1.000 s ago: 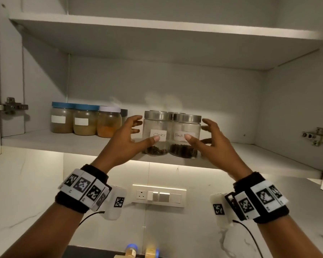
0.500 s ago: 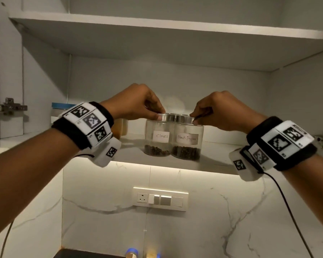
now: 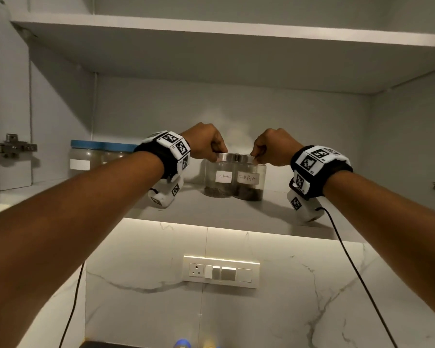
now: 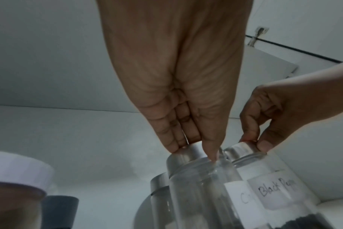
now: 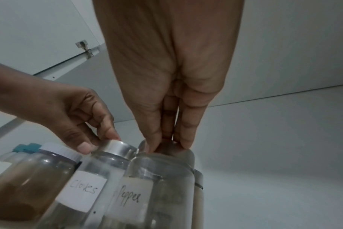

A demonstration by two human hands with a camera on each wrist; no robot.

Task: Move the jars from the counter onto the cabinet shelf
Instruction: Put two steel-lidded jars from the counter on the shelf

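Note:
Two clear jars with silver lids stand side by side on the lower cabinet shelf (image 3: 236,217). The Cloves jar (image 3: 219,179) is on the left, the Black Pepper jar (image 3: 249,182) on the right, touching it. My left hand (image 3: 206,146) pinches the lid of the Cloves jar (image 4: 186,156) from above with curled fingers. From above, my right hand (image 3: 271,148) pinches the Black Pepper jar's lid (image 5: 166,151). In the right wrist view the Cloves jar (image 5: 92,178) shows beside the pepper jar. Both hold dark spice at the bottom.
Further left on the shelf stand blue-lidded jars (image 3: 86,156) and a white-lidded jar (image 4: 18,178), partly hidden by my left forearm. More silver-lidded containers (image 4: 159,186) stand behind. An upper shelf (image 3: 236,33) hangs above. Door hinges (image 3: 13,146) flank the cabinet; a switch plate (image 3: 221,272) sits below.
My hands went from cupping the two jars' sides to gripping their lids from above. The jars now stand further back on the shelf, and my arms reach further in.

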